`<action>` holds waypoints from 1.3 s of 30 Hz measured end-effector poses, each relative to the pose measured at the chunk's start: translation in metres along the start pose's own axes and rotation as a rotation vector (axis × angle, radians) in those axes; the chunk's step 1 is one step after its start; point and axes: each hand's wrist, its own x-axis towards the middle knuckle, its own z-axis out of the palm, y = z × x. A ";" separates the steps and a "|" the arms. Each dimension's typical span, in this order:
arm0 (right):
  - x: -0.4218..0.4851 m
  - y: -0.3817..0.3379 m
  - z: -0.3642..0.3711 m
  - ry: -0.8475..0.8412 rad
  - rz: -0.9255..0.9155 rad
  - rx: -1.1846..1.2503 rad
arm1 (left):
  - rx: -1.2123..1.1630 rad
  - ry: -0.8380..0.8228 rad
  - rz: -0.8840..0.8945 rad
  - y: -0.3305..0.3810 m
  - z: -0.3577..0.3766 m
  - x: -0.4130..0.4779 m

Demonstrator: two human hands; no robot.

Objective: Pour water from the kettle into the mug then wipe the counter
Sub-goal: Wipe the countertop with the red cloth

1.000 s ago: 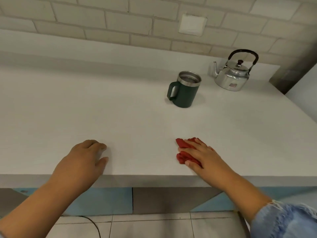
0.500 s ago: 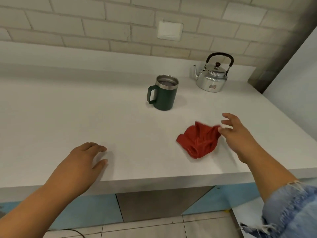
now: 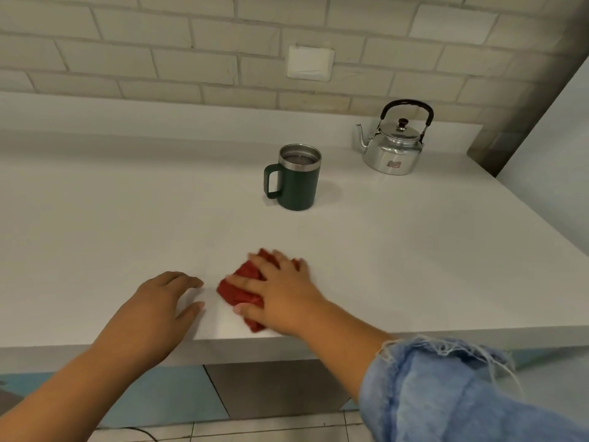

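Right hand presses flat, fingers spread, on the bunched red cloth near the desk front edge; left hand rests open, holding nothing. Risk: a wide sweep pushes the cloth off the edge (it sits close). Mug upright, handle left; kettle upright behind it, well apart, spout left.

Home kitchen: white counter, brick-tile wall, kettle, mug.
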 end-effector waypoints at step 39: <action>0.014 0.183 -0.027 0.227 0.778 0.112 | -0.783 -0.178 -0.054 0.079 0.018 0.270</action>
